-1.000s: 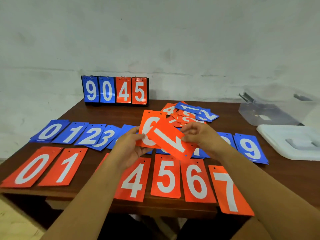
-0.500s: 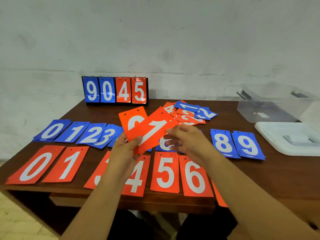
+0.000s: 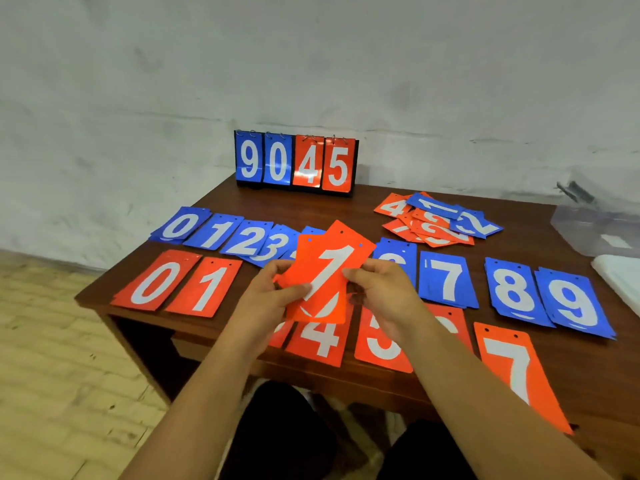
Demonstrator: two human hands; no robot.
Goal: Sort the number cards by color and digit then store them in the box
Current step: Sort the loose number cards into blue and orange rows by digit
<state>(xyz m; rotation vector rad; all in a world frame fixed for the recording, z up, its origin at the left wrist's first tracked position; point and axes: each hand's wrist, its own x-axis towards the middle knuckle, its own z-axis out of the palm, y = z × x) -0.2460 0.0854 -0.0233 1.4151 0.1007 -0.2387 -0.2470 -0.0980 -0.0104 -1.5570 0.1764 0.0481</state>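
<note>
Brown table [image 3: 346, 211], white wall [image 3: 311, 64]; orange cards [image 3: 329, 268] are pinched by left hand [image 3: 270, 292] and right hand [image 3: 382, 294], rear digit hidden.

The orange 1 card [image 3: 332, 268] hides the digit of the orange card behind it [image 3: 306, 251]. The right forearm [image 3: 467, 375] covers most of another orange card [image 3: 452, 323] on the surface [image 3: 606, 375]. The blurred clear box [image 3: 588, 230] and white lid [image 3: 620, 282] run off the right edge.

— How many faces on the flip stand [image 3: 296, 162]?
— Four: two blue, two orange.
— Flat on the one table [image 3: 363, 206]?
— Eight readable digits in the blue row [image 3: 446, 278]; five in the orange row [image 3: 204, 287], two more partly covered. One jumbled pile [image 3: 436, 221], uncountable.
— Held up?
— Two held orange cards [image 3: 332, 265], between the left hand [image 3: 268, 299] and right hand [image 3: 381, 289]. One clear box [image 3: 595, 230], one white lid [image 3: 620, 275].
</note>
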